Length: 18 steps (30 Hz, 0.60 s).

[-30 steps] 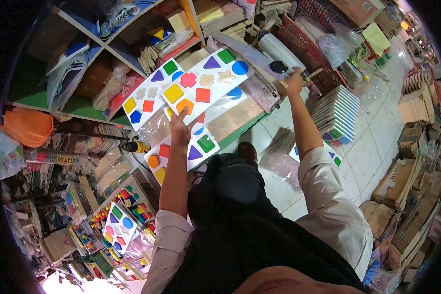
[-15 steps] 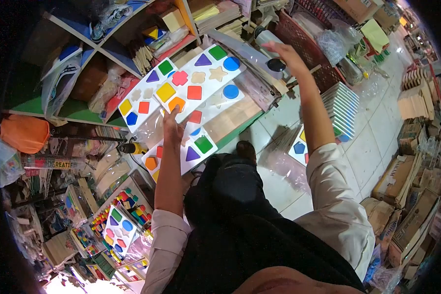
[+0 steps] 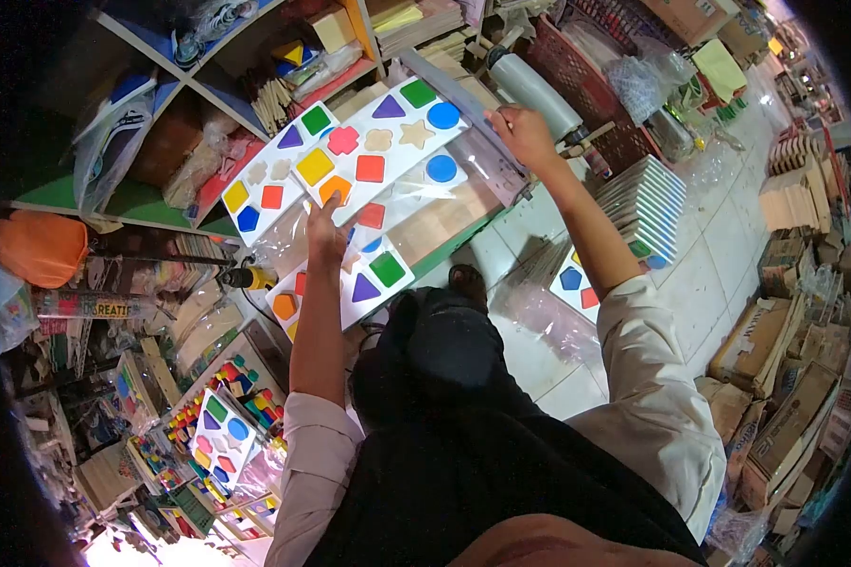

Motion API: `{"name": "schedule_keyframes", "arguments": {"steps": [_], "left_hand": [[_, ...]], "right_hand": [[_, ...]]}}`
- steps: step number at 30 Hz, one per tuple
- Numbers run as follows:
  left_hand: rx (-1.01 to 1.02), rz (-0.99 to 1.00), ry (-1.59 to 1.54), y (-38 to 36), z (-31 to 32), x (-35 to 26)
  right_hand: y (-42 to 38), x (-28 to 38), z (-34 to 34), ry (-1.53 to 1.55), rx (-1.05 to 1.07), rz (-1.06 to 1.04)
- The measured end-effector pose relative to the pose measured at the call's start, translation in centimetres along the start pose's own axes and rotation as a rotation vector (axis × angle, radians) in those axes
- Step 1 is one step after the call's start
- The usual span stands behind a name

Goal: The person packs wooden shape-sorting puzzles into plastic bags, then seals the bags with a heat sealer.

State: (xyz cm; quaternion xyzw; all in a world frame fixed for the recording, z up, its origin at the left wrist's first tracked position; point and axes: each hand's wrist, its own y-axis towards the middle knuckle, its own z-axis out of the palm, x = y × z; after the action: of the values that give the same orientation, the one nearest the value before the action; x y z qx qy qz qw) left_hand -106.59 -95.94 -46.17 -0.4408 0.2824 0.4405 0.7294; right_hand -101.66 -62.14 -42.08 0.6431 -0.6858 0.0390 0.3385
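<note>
Left hand [image 3: 324, 234]: grip closed on near end of white rectangular shape board [image 3: 399, 157], above wooden counter [image 3: 435, 227]. Right hand [image 3: 523, 137]: grip closed at grey flat bar [image 3: 463, 104]. Coloured pieces are seated; whether clear film encloses this board cannot be told.

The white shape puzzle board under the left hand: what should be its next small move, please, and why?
I would ease the puzzle board slightly away from the grey bar. The left hand has its thumb on the orange piece, and the end with the blue circle appears close to the bar, where the right hand is.
</note>
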Motion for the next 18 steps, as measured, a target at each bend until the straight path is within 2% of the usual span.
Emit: {"name": "schedule_keyframes", "arguments": {"steps": [2,6,10,12,14,16,18], "left_hand": [[-0.018,0.006,-0.015,0.1,0.1,0.2],[-0.058,-0.021,-0.008,0.4,0.1,0.4],[-0.034,0.003,-0.028,0.2,-0.9,0.4],[0.054,0.179,0.287,0.8,-1.8,1.4],[0.052,0.241,0.401,0.7,-2.4,1.6],[0.015,0.208,0.29,-0.1,-1.9,1.3],[-0.044,0.078,-0.034,-1.3,-0.8,-0.1]], "right_hand": [[-0.5,0.1,0.2,-0.008,-0.071,-0.057],[-1.5,1.0,0.0,-0.069,-0.056,-0.026],[-1.4,1.7,0.2,-0.117,-0.075,-0.091],[-2.0,1.9,0.0,-0.133,-0.055,-0.088],[-2.3,2.0,0.1,-0.176,-0.01,-0.005],[-2.8,2.5,-0.2,-0.167,-0.013,-0.039],[-2.8,2.6,-0.2,-0.168,-0.02,-0.067]]}}
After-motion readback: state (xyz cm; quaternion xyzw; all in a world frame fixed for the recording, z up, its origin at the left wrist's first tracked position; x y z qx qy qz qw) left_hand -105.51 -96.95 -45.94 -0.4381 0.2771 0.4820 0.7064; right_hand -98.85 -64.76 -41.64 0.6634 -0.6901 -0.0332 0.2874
